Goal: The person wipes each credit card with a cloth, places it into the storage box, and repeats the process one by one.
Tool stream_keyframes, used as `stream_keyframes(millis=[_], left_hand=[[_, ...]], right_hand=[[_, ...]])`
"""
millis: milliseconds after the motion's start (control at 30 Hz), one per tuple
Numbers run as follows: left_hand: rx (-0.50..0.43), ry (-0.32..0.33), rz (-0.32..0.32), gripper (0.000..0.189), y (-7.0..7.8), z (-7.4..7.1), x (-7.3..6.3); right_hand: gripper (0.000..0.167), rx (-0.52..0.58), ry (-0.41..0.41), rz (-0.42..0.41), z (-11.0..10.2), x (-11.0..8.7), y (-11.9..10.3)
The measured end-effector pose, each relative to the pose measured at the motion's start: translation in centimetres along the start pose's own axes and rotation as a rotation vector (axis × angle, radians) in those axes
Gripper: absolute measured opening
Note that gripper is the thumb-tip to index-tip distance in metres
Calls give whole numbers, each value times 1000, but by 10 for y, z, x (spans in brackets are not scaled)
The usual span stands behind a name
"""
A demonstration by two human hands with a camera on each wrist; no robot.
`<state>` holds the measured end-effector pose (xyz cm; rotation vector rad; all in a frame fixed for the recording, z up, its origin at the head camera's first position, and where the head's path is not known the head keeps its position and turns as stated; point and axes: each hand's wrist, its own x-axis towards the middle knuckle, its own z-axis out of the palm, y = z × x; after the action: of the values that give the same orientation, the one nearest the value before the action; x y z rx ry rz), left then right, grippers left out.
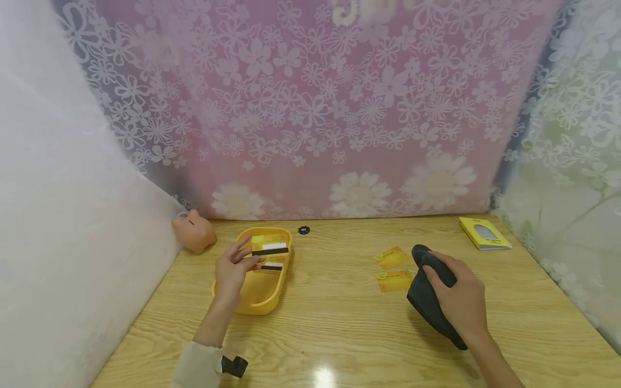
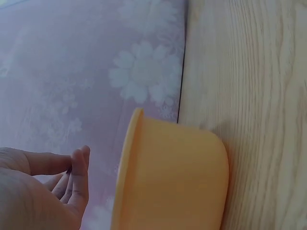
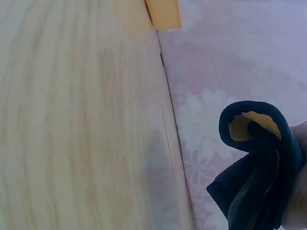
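Note:
My left hand [image 1: 234, 269] hovers over the yellow plastic basket [image 1: 262, 309], thumb and fingertips near a yellow bank card [image 1: 269, 238] with a black stripe. A second striped card [image 1: 271, 265] lies inside the basket. In the left wrist view the hand [image 2: 53, 187] stands beside the basket's wall [image 2: 182, 172], and no card shows between its fingers. At right, my right hand [image 1: 463, 299] grips a folded dark cloth [image 1: 429, 293] above the table. The right wrist view shows the cloth [image 3: 259, 158] with a yellow inner side. Left of it lie two gold cards, one upper [image 1: 391, 257], one lower [image 1: 394, 281].
Behind the basket's right side is a black round chip [image 1: 303, 230]. A piggy bank [image 1: 194, 231] stands at the far left. At the back right lies a yellow box [image 1: 484, 233] with a grey oval. A floral curtain [image 1: 310, 118] hangs behind the wooden table [image 1: 335, 323].

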<state>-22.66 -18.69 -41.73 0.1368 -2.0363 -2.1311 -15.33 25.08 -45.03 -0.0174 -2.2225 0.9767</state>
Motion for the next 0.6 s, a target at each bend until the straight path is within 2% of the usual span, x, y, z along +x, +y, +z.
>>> stream_keyframes(millis=[200, 400, 600], left_hand=[[34, 5, -21, 56, -9, -9, 9], [84, -29, -45, 53, -17, -13, 15], [73, -58, -76, 54, -23, -14, 18]], right_hand=[[36, 0, 4, -3, -1, 0, 1], [36, -3, 6, 7, -1, -1, 1], [36, -3, 10, 8, -2, -1, 1]])
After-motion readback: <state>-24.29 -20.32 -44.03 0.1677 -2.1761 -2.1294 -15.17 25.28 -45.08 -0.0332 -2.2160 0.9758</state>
